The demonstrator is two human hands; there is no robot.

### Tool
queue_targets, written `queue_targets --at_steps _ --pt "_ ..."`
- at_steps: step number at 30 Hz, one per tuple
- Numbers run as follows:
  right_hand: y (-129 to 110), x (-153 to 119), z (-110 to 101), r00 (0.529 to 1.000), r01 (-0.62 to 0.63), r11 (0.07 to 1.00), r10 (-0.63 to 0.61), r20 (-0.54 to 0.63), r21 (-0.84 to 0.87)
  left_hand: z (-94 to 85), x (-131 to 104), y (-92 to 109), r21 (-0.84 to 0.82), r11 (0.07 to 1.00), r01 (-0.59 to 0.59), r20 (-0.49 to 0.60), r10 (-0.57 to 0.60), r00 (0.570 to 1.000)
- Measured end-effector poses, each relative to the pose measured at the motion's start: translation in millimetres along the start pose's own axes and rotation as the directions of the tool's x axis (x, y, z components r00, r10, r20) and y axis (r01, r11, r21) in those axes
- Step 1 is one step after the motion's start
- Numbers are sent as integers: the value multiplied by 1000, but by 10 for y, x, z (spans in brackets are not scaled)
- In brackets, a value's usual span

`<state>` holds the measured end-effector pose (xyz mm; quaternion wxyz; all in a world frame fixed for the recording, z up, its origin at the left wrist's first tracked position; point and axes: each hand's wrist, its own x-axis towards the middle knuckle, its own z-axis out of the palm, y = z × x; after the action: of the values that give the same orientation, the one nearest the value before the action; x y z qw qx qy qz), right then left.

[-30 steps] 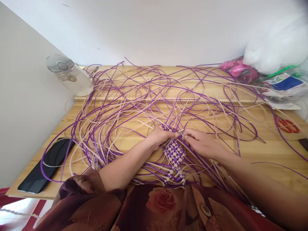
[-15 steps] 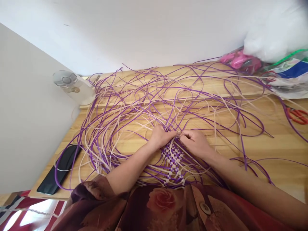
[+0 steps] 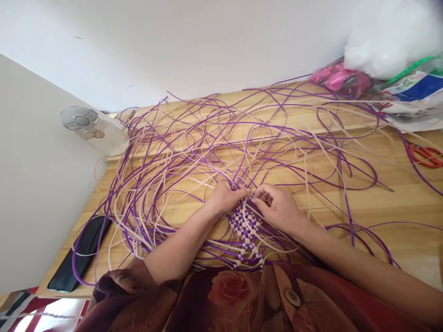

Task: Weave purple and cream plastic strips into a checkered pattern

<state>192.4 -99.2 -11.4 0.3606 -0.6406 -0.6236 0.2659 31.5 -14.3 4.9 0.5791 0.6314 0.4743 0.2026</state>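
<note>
A woven piece (image 3: 245,223) of purple and cream plastic strips lies close to my body, checkered in its upper part and narrowing to small knots toward me. My left hand (image 3: 226,196) grips its upper edge, thumb pressed toward the right. Just right of it, my right hand (image 3: 277,205) has its fingers curled, thumb and forefinger closed at the weave's top edge around a cream strip. The exact fingertip contact is too small to make out. Long loose strips (image 3: 145,184) fan out from the weave across the table.
A wooden table (image 3: 398,198) carries a black phone (image 3: 79,258) at left and a clear plastic jug (image 3: 100,131) by the wall. Orange-handled scissors (image 3: 427,156) lie at right. Behind them are a bag of pink items (image 3: 341,78) and a white bundle (image 3: 391,41).
My right hand has shifted slightly left and its fingers have curled in closer to my left hand. My left hand keeps its grip on the weave. The whole view has shifted a little.
</note>
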Motion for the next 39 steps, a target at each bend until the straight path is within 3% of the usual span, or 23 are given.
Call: queue_targets --at_steps 7,12,16,24,32,36,39 --pt "51 13 41 996 17 998 -12 -85 66 -4 -23 52 103 995 -13 -20 16 1000" --pt "90 9 44 992 80 996 -75 -99 48 6 -7 9 41 998 -49 23 48 999" --pt "94 13 44 988 110 993 -105 -117 37 5 2 -19 76 996 -39 -4 40 999" --pt "113 13 57 993 73 994 -66 -101 75 -10 6 -79 -75 997 7 49 -3 999" --pt "66 -11 42 995 37 998 -32 -93 55 7 -13 -18 78 996 -48 11 47 999" --pt "-43 -27 -25 977 199 972 -206 -51 -127 8 -19 -11 108 993 -44 -21 47 999" --pt "-191 -48 -112 915 384 870 -404 -3 -310 9 -19 -42 26 996 -80 -42 81 996"
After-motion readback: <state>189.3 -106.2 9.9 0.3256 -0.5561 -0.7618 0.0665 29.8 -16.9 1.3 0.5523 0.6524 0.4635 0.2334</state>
